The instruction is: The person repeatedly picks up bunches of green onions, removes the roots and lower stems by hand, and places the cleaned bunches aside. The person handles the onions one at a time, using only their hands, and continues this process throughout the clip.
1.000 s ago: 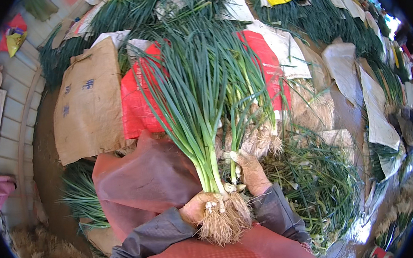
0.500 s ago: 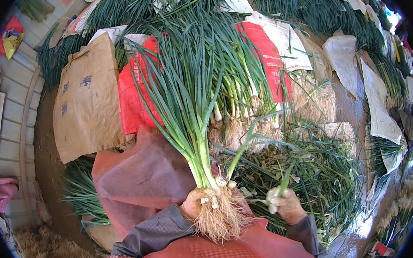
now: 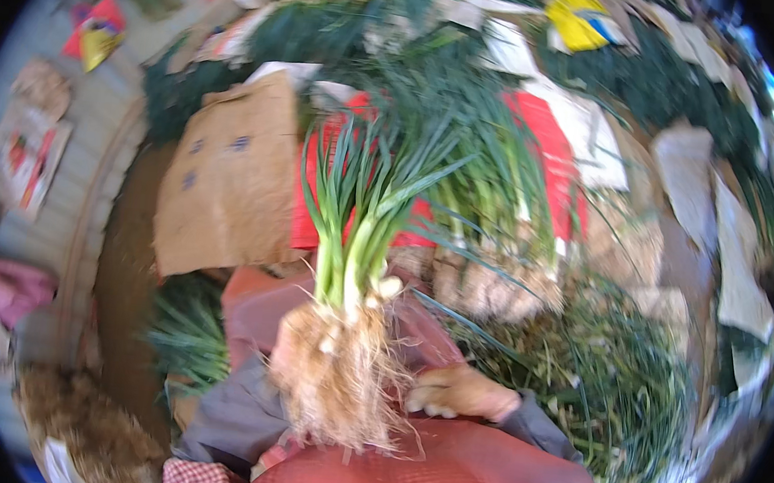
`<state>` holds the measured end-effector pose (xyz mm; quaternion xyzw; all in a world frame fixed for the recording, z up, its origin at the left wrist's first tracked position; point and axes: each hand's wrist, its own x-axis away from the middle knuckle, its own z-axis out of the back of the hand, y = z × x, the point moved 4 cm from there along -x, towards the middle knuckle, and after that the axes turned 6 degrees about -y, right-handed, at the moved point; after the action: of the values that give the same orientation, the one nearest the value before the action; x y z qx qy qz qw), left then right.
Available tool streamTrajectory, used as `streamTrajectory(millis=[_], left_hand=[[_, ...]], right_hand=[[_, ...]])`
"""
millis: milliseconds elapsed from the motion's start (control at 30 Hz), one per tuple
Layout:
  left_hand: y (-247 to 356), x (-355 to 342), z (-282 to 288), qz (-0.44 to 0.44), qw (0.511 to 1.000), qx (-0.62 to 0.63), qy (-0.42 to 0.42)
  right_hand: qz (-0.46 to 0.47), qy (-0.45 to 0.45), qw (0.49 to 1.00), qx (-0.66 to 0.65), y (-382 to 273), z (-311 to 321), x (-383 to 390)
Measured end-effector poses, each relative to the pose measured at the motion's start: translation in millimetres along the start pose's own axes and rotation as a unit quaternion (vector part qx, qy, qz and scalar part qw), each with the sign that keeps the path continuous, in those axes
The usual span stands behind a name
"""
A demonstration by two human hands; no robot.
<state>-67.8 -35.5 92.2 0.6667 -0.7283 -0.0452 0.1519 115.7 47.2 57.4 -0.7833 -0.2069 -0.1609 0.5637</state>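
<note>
My left hand [image 3: 289, 341] is closed around a bunch of green onions [image 3: 357, 239], held upright over my lap. Long pale roots [image 3: 338, 384] hang from the bulbs and cover most of that hand. To the right of these roots is my right hand [image 3: 464, 393], low over the red apron [image 3: 441, 467]. Its fingers are loosely bent and apart, with nothing visible in them; the picture is a little blurred there.
Beyond my knees lies a row of green onions [image 3: 493, 186] with roots toward me. A heap of stripped leaves [image 3: 595, 388] sits at the right. A brown sack [image 3: 226, 181] stands at the left, more onions [image 3: 186, 330] below it. A ribbed wall [image 3: 77, 205] bounds the left side.
My right hand has let go of the piece of onion leaf and moved left, close to the roots. The bunch in my left hand has shifted left and stands more upright. The whole view has turned.
</note>
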Motion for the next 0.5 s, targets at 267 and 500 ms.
streamTrajectory(millis=[267,500], left_hand=[[110.4,177.4,-109.5,-0.319,0.891,-0.313,0.079],[180.5,266.3,-136.1,-0.518,0.721,-0.442,0.129]], right_hand=[[0.123,0.351,0.928,0.011,52.6,84.8,-11.8],[0.082,0.433,0.882,0.169,40.6,110.9,-33.5]])
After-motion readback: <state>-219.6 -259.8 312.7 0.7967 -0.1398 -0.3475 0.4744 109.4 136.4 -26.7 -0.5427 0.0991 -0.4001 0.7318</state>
